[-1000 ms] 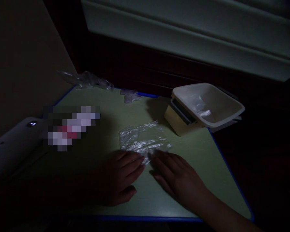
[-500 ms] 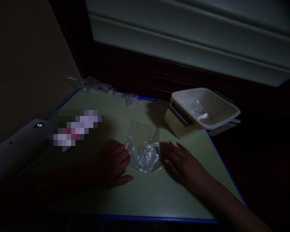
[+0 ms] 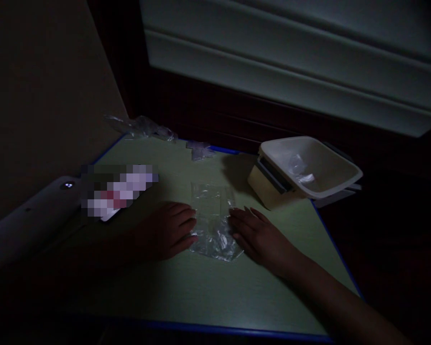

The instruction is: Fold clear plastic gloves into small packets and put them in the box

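Note:
A clear plastic bag [image 3: 213,230] lies flat and slightly wrinkled on the pale green tabletop, between my two hands. My left hand [image 3: 172,230] rests at its left edge, palm down, with the fingers stretched out and the fingertips touching the plastic. On the other side, my right hand [image 3: 260,237] lies flat with spread fingers, their tips on the bag's right edge. Neither hand grips the bag.
A cream bin [image 3: 258,184] with grey handles stands at the table's right rear and holds some clear plastic. Crumpled plastic [image 3: 141,127] lies along the back edge, near a purplish plastic piece [image 3: 201,151]. A white device [image 3: 32,215] and a pixelated item [image 3: 120,191] are at left.
Both hands have shifted against the bag's sides; my left thumb has drawn in toward the fingers. The bag looks flatter and straighter. The whole view has shifted slightly.

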{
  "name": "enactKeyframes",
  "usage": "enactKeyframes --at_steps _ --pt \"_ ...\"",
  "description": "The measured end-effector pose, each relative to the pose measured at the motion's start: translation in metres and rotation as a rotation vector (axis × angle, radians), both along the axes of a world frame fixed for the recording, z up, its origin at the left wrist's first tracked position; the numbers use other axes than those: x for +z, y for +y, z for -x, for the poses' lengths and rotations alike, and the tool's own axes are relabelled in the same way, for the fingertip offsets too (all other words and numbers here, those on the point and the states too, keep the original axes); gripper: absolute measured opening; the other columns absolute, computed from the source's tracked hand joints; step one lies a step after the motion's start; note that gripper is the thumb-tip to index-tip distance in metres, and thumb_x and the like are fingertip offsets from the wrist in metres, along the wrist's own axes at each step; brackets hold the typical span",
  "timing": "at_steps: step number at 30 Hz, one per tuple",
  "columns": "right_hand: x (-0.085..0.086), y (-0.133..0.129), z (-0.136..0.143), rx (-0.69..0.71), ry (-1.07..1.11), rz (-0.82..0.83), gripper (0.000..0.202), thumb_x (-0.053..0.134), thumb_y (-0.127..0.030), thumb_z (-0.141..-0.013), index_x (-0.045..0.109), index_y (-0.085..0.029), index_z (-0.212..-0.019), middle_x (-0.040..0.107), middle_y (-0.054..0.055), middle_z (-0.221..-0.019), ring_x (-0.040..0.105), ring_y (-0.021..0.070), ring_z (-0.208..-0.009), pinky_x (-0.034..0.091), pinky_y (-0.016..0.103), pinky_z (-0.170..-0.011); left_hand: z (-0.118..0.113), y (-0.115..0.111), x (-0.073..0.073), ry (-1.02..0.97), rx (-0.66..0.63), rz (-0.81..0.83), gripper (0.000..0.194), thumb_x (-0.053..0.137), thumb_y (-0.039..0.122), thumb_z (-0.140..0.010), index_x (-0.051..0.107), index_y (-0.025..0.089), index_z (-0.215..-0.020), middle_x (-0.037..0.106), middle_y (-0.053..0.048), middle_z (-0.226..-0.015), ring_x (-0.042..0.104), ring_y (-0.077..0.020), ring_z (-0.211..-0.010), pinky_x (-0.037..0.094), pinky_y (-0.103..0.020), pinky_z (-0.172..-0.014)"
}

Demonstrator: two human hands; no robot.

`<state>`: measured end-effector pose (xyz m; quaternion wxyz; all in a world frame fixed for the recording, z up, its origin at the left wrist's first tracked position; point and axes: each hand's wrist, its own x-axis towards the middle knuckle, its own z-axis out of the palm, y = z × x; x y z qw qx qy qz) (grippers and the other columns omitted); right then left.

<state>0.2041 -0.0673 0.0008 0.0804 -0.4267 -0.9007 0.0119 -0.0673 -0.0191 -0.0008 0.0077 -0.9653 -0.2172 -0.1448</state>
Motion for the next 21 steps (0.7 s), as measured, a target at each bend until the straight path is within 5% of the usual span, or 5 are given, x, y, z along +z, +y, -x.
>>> enactKeyframes --at_steps 5,12,21 --pt "0.006 0.001 0.003 -0.02 0.184 0.107 0.032 0.04 -0.024 -0.096 0.06 -0.014 -0.12 0.062 0.014 -0.123 0.056 0.024 -0.115 0.04 0.047 -0.102 0.001 0.0 0.002 -0.069 0.048 0.01 0.02 0.046 0.022 -0.092 0.062 0.012 -0.097 0.065 -0.01 -0.091 0.058 -0.0221 -0.085 0.047 -0.038 -0.077" --pt "0.003 0.038 -0.006 -0.467 0.535 0.296 0.023 0.053 -0.028 -0.086 0.065 -0.015 -0.101 0.07 0.01 -0.093 0.065 0.0223 -0.081 0.05 0.033 -0.072 0.0 0.029 -0.013 -0.237 0.353 0.068 0.024 0.048 0.023 -0.089 0.06 0.011 -0.107 0.064 -0.011 -0.102 0.058 -0.0238 -0.095 0.048 -0.039 -0.084" --pt "-0.018 0.075 -0.003 -0.461 0.628 0.453 0.045 0.065 -0.019 -0.071 0.057 -0.011 -0.115 0.068 0.005 -0.081 0.065 0.0199 -0.071 0.052 0.029 -0.061 -0.01 0.044 -0.028 -0.353 0.415 0.213 0.033 0.058 0.015 -0.082 0.055 0.013 -0.115 0.065 -0.01 -0.106 0.059 -0.0241 -0.099 0.047 -0.041 -0.087"
